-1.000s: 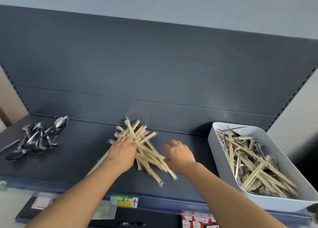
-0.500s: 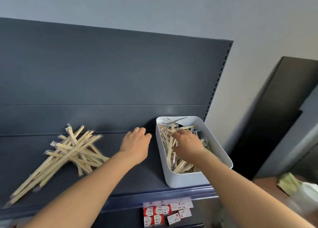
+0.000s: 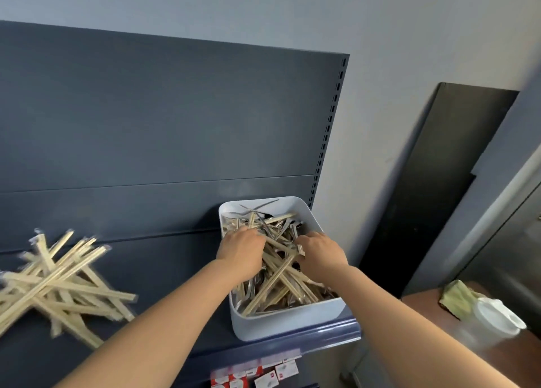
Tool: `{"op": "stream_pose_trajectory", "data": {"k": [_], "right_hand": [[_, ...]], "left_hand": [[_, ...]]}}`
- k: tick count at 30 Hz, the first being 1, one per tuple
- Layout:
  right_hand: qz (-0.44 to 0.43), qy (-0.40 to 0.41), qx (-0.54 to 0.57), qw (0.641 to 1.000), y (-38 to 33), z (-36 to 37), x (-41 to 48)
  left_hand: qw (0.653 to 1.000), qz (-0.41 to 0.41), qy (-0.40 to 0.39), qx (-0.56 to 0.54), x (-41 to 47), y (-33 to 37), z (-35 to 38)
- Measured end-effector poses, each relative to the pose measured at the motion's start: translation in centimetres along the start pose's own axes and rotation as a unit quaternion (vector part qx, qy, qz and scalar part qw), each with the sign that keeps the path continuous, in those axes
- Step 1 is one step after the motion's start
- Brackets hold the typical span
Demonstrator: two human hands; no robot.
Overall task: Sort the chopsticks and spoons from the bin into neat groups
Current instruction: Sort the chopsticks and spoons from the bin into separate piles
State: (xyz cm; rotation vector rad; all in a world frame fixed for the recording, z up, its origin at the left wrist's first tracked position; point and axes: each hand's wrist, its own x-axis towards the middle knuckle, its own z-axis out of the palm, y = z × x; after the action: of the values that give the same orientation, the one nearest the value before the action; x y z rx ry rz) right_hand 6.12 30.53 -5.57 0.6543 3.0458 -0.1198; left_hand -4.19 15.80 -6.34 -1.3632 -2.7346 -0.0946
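Both bare forearms reach forward from the bottom of the view and meet over the white bin (image 3: 281, 323), which sits at the right end of the dark blue shelf (image 3: 164, 270), against the back panel (image 3: 175, 124).

The left hand (image 3: 241, 251) is palm down inside the left half of the bin, wrist bent slightly, its fingers curled down into the tangle of wrapped chopsticks (image 3: 278, 276) and metal spoons (image 3: 282, 231). The fingertips are buried among the pieces, so whether they are closed on anything cannot be told.

The right hand (image 3: 322, 253) is over the right half of the bin, also palm down, knuckles raised. Its thumb and forefinger seem to pinch the end of one wrapped pair near the middle of the bin, though the motion blur leaves this uncertain.

Farther left on the shelf, well apart from the bin, lies a loose crisscrossed pile of chopsticks (image 3: 58, 285), blurred. Below the shelf edge are small red and white boxes (image 3: 257, 377). At the lower right, a clear jar with a white lid (image 3: 494, 320) stands beside a green cloth (image 3: 456, 298).
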Motion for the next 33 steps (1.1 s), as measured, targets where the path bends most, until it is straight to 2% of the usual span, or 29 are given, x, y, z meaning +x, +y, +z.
{"op": "stream_pose_trajectory", "data": {"k": [10,14,19,22,26,28,30,33], "right_hand": [[0.073,-0.041,0.068,0.994,1.4,1.3,6.3],[0.093,-0.042,0.075,0.992,1.4,1.7,7.7],[0.113,-0.05,0.11,0.986,1.3,1.7,9.0],[0.151,-0.051,0.206,0.966,1.2,1.4,9.9],[0.173,-0.027,0.293,0.94,1.4,0.9,10.4],[0.162,0.002,0.32,0.933,1.5,0.7,10.5],[0.148,0.017,0.361,0.92,1.4,0.7,10.7],[0.157,0.029,0.464,0.871,0.4,0.7,10.9]], "left_hand": [[0.998,0.02,-0.054,-0.002,9.2,0.9,1.6],[0.991,0.048,-0.123,-0.006,11.0,1.2,2.1],[0.988,0.058,-0.143,-0.008,12.2,0.7,2.2],[0.994,0.011,-0.101,-0.046,12.4,0.3,2.8],[0.993,-0.07,0.011,-0.093,12.5,-1.1,2.3],[0.979,-0.116,0.041,-0.163,12.0,-1.7,1.7],[0.95,-0.156,0.056,-0.265,11.4,-1.9,1.2],[0.891,-0.162,0.035,-0.423,10.2,-1.9,1.0]]}}
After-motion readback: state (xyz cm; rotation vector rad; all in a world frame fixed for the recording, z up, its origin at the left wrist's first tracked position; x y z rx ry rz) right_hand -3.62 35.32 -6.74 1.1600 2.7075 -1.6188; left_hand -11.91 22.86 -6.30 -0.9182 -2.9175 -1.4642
